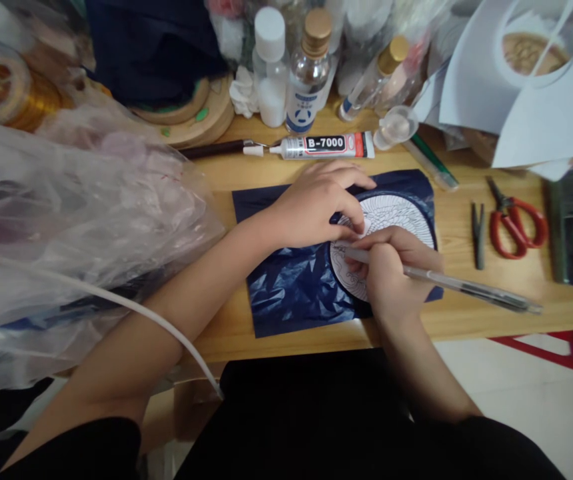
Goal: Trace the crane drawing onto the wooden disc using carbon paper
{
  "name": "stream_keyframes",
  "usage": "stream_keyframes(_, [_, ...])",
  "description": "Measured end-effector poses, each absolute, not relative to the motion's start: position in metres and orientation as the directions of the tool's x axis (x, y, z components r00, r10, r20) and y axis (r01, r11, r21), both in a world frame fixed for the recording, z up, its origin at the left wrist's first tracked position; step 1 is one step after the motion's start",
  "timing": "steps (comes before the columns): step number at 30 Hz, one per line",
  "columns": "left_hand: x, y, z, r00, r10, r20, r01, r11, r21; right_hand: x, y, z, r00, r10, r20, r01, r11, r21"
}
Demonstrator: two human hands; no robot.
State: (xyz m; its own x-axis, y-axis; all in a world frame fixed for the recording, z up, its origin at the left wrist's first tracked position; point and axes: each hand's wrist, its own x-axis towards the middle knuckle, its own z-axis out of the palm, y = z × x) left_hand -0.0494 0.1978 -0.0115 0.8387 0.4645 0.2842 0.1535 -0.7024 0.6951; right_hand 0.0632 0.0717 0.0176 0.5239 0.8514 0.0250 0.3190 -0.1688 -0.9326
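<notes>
A round white paper (401, 212) with fine black line drawing lies inside a dark round rim, on a creased sheet of dark blue carbon-like paper (296, 287). My left hand (324, 200) rests over its left part. Thumb and bent index finger come together at a small white paper edge (366, 225); the other fingers reach across the rim. My right hand (399, 267) is closed around a slim clear pen (471, 287). The pen's tip points left onto the drawing, close under my left thumb. Whether the tip touches the paper I cannot tell.
Behind the sheet lie a B-7000 glue tube (324, 145) and a dark-handled tool (216, 148). Bottles (302, 87) stand further back. Red-handled scissors (516, 227) and dark tweezers (478, 237) lie to the right. Plastic bags (86, 193) and a white cable (131, 301) fill the left.
</notes>
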Motion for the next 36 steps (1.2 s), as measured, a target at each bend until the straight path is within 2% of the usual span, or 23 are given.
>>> stream_keyframes(13, [-0.0488, 0.1981, -0.0109, 0.842, 0.465, 0.274, 0.161, -0.702, 0.694, 0.0642, 0.0709, 0.0171, 0.513, 0.858, 0.010, 0.346, -0.196, -0.917])
stream_keyframes(28, [-0.0489, 0.1982, -0.0096, 0.842, 0.470, 0.264, 0.155, -0.680, 0.717, 0.0605, 0.0743, 0.0201, 0.544, 0.839, -0.014, 0.304, -0.213, -0.928])
stream_keyframes(36, [-0.0484, 0.1980, -0.0107, 0.837, 0.465, 0.287, 0.162, -0.712, 0.683, 0.0594, 0.0746, 0.0221, 0.563, 0.826, -0.026, 0.295, -0.230, -0.927])
